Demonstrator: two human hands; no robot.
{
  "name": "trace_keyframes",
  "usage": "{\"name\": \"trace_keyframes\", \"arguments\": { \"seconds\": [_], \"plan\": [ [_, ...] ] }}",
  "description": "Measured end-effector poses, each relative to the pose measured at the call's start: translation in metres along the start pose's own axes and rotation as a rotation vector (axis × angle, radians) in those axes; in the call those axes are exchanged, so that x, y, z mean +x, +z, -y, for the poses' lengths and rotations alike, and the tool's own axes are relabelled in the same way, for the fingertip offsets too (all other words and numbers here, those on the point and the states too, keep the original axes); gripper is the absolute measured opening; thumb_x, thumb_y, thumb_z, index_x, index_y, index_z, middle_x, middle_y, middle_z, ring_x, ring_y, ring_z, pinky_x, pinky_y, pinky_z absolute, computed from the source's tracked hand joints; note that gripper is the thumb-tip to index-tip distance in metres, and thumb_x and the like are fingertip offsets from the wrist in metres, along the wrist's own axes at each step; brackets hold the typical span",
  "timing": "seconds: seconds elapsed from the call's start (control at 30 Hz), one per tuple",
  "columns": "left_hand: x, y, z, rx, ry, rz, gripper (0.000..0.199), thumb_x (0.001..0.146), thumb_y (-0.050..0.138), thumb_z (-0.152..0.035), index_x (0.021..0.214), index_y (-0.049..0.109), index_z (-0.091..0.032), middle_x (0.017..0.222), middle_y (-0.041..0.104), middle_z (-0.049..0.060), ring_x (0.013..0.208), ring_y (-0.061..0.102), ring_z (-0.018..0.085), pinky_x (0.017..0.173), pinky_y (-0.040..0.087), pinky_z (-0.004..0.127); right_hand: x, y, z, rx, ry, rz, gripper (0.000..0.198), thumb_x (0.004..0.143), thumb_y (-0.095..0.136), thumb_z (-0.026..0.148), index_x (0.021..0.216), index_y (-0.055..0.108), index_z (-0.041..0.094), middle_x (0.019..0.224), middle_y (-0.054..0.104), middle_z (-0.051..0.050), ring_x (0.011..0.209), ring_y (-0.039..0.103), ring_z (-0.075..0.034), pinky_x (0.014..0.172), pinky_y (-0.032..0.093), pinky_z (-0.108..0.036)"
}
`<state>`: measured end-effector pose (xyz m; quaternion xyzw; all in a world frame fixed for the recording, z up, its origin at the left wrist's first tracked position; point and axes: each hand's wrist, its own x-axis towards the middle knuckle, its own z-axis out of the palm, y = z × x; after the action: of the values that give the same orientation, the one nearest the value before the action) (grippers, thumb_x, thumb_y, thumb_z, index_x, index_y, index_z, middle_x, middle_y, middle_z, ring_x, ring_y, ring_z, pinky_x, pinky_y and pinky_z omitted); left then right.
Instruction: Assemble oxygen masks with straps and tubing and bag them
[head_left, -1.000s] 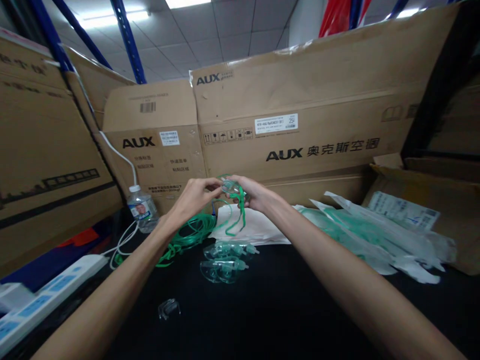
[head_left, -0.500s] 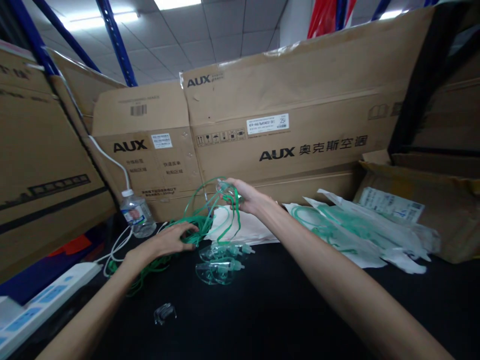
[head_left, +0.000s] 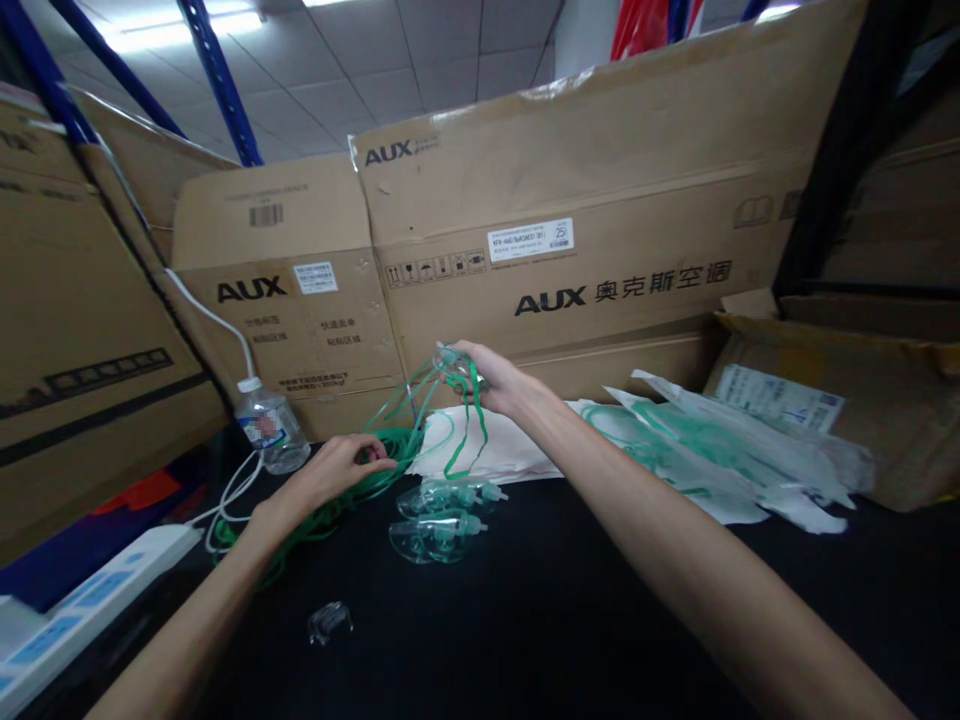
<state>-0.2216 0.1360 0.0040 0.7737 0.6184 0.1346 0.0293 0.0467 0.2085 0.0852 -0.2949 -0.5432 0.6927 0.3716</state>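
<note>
My right hand (head_left: 487, 378) is closed around a clear green oxygen mask (head_left: 451, 360), raised in front of the cardboard. A green elastic strap (head_left: 480, 425) dangles from it in a loop. Thin tubing runs from the mask down left to a tangled pile of green tubing (head_left: 397, 445). At that pile, my left hand (head_left: 349, 465) has its fingers curled in and thumb forward, closed on the tubing; the grip itself is partly hidden. Below lie several clear masks (head_left: 435, 535) with pale green connectors, side by side on the black table.
White-backed packs with green masks (head_left: 690, 450) lie at right beside an open carton (head_left: 810, 400). A white sheet stack (head_left: 510, 450) sits behind the masks. At left are a plastic bottle (head_left: 271, 425), a power strip (head_left: 97, 595) and a small clear plastic piece (head_left: 330, 622). Cardboard (head_left: 465, 330) walls the back.
My left hand's fingers have curled in at the tubing, where they were spread before. The right hand still holds the mask, and its strap hangs clear of the masks below. The view shifted slightly.
</note>
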Motion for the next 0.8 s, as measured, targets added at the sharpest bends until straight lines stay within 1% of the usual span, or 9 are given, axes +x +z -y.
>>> {"name": "trace_keyframes", "arguments": {
  "seconds": [0.13,0.23,0.3,0.37,0.53,0.6,0.67,0.73,0.8],
  "plan": [
    [0.004,-0.01,0.002,-0.008,0.0,-0.073,0.046,0.085,0.058,-0.065,0.086,0.076,-0.023,0.084,0.078,0.003,0.078,0.07,0.024,0.071,0.05,0.03,-0.004,-0.001,0.008,-0.026,-0.027,0.023,0.035,0.099,0.066,0.034,0.131,0.062,0.018,0.131,0.065,-0.01,0.108,0.069,-0.026,0.09,0.06,-0.047],
    [0.003,-0.025,-0.002,0.012,0.034,-0.158,0.048,0.088,0.054,-0.065,0.085,0.078,-0.024,0.089,0.078,0.006,0.084,0.069,0.025,0.077,0.049,0.031,-0.012,0.001,0.021,-0.041,-0.077,0.034,0.024,0.102,0.06,0.035,0.115,0.067,0.016,0.108,0.071,-0.007,0.085,0.07,-0.019,0.072,0.06,-0.034],
    [0.0,-0.036,-0.01,0.034,0.061,-0.223,0.051,0.089,0.052,-0.066,0.085,0.08,-0.024,0.09,0.076,0.007,0.087,0.068,0.026,0.08,0.049,0.033,-0.021,0.003,0.033,-0.049,-0.128,0.045,0.024,0.105,0.052,0.032,0.093,0.067,0.016,0.081,0.069,-0.002,0.062,0.061,-0.012,0.051,0.048,-0.021],
    [-0.005,-0.046,-0.021,0.059,0.079,-0.301,0.054,0.091,0.05,-0.069,0.084,0.08,-0.023,0.09,0.074,0.008,0.09,0.067,0.027,0.083,0.048,0.035,-0.034,0.005,0.047,-0.056,-0.179,0.063,0.03,0.104,0.049,0.027,0.08,0.062,0.017,0.065,0.063,0.002,0.05,0.05,-0.008,0.04,0.033,-0.017],
    [-0.025,-0.06,-0.071,0.122,0.117,-0.555,0.06,0.098,0.04,-0.069,0.092,0.077,-0.022,0.094,0.07,0.009,0.094,0.062,0.029,0.085,0.048,0.041,-0.087,0.005,0.083,-0.1,-0.276,0.097,0.029,0.104,0.046,0.029,0.084,0.062,0.016,0.062,0.061,0.003,0.045,0.046,-0.005,0.039,0.027,-0.014],
    [-0.04,-0.062,-0.098,0.168,0.175,-0.698,0.052,0.102,0.042,-0.062,0.093,0.074,-0.022,0.094,0.069,0.007,0.09,0.063,0.027,0.082,0.05,0.041,-0.119,0.0,0.094,-0.16,-0.347,0.085,0.032,0.105,0.039,0.028,0.086,0.062,0.017,0.061,0.058,0.003,0.043,0.046,-0.004,0.04,0.026,-0.014],
    [-0.06,-0.06,-0.127,0.193,0.229,-0.831,0.037,0.103,0.049,-0.052,0.095,0.072,-0.025,0.092,0.068,0.004,0.084,0.064,0.024,0.079,0.052,0.04,-0.157,-0.007,0.097,-0.209,-0.375,0.101,0.038,0.106,0.031,0.034,0.089,0.061,0.02,0.058,0.054,0.006,0.035,0.034,-0.001,0.039,0.023,-0.016],
    [-0.083,-0.051,-0.154,0.196,0.254,-0.906,0.024,0.102,0.055,-0.045,0.096,0.071,-0.029,0.089,0.068,0.001,0.079,0.064,0.021,0.076,0.055,0.039,-0.198,-0.019,0.087,-0.297,-0.374,-0.053,0.042,0.104,0.027,0.044,0.09,0.061,0.025,0.053,0.051,0.008,0.03,0.026,-0.001,0.039,0.023,-0.019],
    [-0.105,-0.031,-0.176,0.163,0.296,-0.907,0.015,0.102,0.057,-0.037,0.099,0.071,-0.031,0.088,0.07,0.001,0.076,0.065,0.02,0.073,0.057,0.037,-0.237,-0.035,0.06,-0.568,-0.312,-0.359,0.049,0.099,0.026,0.061,0.095,0.064,0.031,0.043,0.048,0.005,0.025,0.03,-0.005,0.037,0.026,-0.024]
  ]
}}
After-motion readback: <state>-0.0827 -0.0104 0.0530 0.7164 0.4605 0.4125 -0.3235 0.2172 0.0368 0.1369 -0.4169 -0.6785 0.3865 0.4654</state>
